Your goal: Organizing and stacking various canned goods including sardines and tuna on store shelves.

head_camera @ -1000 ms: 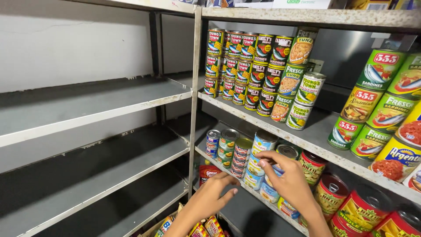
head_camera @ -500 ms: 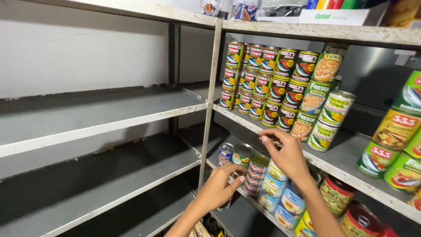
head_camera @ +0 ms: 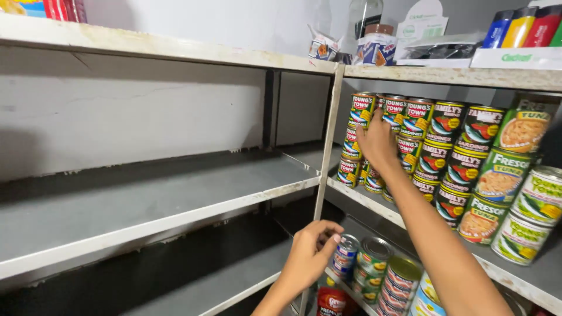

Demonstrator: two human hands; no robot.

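Observation:
My right hand (head_camera: 377,143) is raised to the stack of green-and-red labelled cans (head_camera: 445,152) on the middle right shelf. It is closed over a can in the stack's middle row, and the hand hides most of that can. Lower down, my left hand (head_camera: 310,254) hovers at the front edge of the shelf below. Its fingers are loosely curled, and the thumb tip touches the rim of a small blue-labelled can (head_camera: 345,254). Green-labelled cans (head_camera: 372,263) stand right beside that one.
A grey metal upright (head_camera: 326,158) divides the bare grey shelves (head_camera: 146,205) on the left from the stocked ones. Larger tuna cans (head_camera: 503,175) fill the right end. The top shelf (head_camera: 445,75) carries boxes, a jar and coloured bottles.
My right hand rose from the lower shelf's cans to the stack on the middle shelf. My left hand moved up to the small blue-labelled can. The view tilted upward.

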